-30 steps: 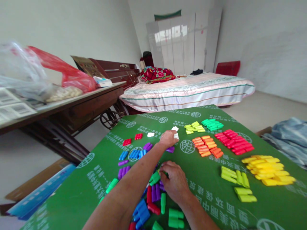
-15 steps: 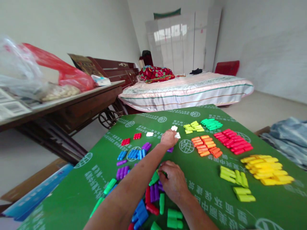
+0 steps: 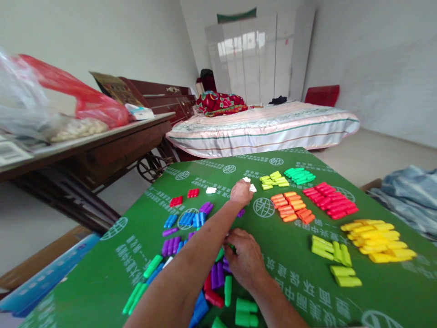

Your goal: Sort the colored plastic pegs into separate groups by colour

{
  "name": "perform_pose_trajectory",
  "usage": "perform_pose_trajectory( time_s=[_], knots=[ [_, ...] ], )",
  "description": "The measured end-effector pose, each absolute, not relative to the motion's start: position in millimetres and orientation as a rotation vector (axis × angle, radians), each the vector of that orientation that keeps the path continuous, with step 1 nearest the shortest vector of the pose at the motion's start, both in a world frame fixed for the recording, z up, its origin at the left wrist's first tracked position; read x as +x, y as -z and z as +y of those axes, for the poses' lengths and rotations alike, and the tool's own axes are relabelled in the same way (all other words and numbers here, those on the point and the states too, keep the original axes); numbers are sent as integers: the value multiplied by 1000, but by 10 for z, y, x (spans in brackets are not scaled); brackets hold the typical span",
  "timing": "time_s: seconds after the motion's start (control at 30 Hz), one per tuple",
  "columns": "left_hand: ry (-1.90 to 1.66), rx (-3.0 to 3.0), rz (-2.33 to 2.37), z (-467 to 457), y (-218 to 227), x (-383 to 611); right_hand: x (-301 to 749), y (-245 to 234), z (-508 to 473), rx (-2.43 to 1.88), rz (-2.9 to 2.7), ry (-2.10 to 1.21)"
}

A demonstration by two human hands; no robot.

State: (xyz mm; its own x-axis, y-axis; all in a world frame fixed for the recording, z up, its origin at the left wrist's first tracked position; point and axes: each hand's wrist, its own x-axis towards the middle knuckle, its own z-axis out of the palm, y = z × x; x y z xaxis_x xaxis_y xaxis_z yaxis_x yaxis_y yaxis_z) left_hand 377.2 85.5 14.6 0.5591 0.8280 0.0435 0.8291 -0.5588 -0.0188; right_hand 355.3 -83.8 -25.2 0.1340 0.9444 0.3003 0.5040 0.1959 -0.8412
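Observation:
My left hand [image 3: 241, 193] reaches far across the green board [image 3: 300, 291] with its fingers closed at a few white plastic pieces [image 3: 250, 184]. A purple piece [image 3: 241, 212] lies just under that wrist. My right hand [image 3: 244, 258] is curled on the near mixed heap [image 3: 218, 282] of green, purple, red and blue pieces, pinching a green piece [image 3: 232, 248]. Sorted groups lie to the right: orange [image 3: 293, 212], red [image 3: 331, 198], yellow [image 3: 378, 240], lime [image 3: 332, 259], bright green [image 3: 300, 175].
Small blue [image 3: 186, 220], purple [image 3: 172, 245] and red [image 3: 184, 197] groups sit left of my arm, with one white piece [image 3: 210, 190]. A wooden table [image 3: 99, 150] with plastic bags stands on the left, a bed [image 3: 266, 127] behind, denim cloth [image 3: 406, 200] at right.
The view has drifted slightly right and down. Both hands stay almost where they were; my left hand has shifted a little over the white pieces.

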Motion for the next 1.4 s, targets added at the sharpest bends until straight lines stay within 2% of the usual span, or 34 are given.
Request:
perform_pose_trajectory(
  time_s=[1.07, 1.4],
  knots=[
    [97, -2765, -1452, 924, -122, 3828, 3558, 238, -857, -1477, -1533, -564],
    [50, -2568, -1633, 1210, -338, 3297, 3554, 216, -861, -1483, -1524, -562]
  ],
)
